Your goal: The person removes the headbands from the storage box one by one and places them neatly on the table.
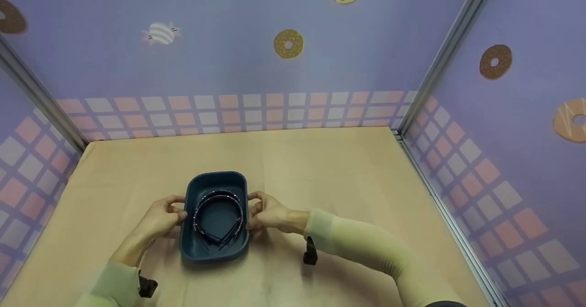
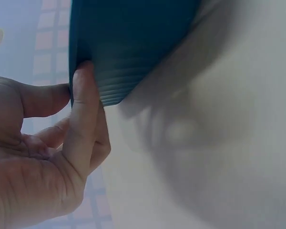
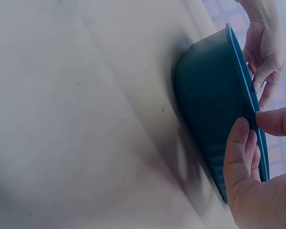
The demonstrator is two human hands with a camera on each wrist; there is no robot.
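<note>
A dark teal plastic bin [image 1: 219, 179] with rounded corners sits at the left middle of the table. Inside lie dark, glittery hoops that look like headbands [image 1: 221, 196], overlapping, their ends toward the near side. My left hand [image 1: 160, 218] pinches the bin's left rim; in the left wrist view its thumb is at the rim and the fingers [image 2: 81, 119] lie against the outer wall. On the opposite side my right hand [image 1: 271, 213] grips the right rim, thumb over the edge and fingers [image 3: 237, 152] under it. The bin's underside is close over the tabletop.
A pale cloth [image 1: 339, 174] covers the table. Purple patterned panels [image 1: 256, 69] stand at the back and both sides, joined by grey metal posts [image 1: 439, 60]. A metal rail [image 1: 439, 201] runs along the table's right edge. Dark straps [image 1: 310, 251] hang at both wrists.
</note>
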